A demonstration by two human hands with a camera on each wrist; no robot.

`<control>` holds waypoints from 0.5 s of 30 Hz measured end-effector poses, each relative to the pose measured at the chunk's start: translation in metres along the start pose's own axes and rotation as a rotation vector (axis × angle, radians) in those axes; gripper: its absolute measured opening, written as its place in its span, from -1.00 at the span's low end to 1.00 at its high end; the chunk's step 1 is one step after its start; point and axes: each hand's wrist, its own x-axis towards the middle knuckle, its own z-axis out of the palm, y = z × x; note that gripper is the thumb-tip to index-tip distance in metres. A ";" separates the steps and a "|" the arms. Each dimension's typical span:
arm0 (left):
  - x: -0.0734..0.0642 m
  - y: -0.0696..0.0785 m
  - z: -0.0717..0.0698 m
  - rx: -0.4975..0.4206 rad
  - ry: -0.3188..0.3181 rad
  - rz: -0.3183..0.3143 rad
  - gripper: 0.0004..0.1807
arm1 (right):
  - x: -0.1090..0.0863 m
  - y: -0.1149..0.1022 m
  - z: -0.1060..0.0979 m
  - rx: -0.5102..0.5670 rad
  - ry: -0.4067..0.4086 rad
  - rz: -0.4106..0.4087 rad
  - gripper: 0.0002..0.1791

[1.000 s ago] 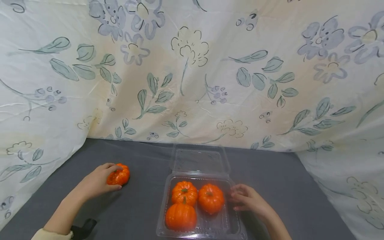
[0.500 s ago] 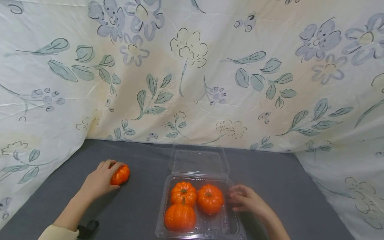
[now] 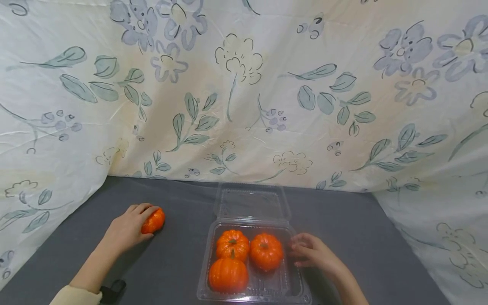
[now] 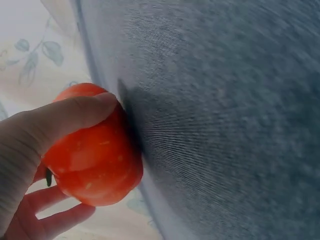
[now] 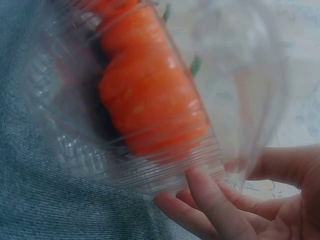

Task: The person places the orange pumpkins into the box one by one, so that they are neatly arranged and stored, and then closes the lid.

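In the head view, my left hand holds a small orange toy pumpkin on the dark cloth at the left. The left wrist view shows the thumb across that pumpkin, its other fingers behind, near the green stem. At the right side of a clear plastic clamshell container, my right hand grips the edge. Its fingers lie against the ribbed outer wall in the right wrist view, with the thumb by the rim. Inside sit three orange pumpkins: front left, back left and right.
The container's hinged lid lies folded back toward the curtain. A floral curtain hangs behind and at both sides of the dark grey cloth. A black strap shows beside the left sleeve.
My left hand has shifted right and slightly up, closing further round the pumpkin, which stays nearly in place. The right hand keeps its position at the container.
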 end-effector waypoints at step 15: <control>0.011 0.046 -0.042 -0.260 -0.118 0.037 -0.29 | 0.000 -0.001 0.000 0.009 -0.013 -0.011 -0.56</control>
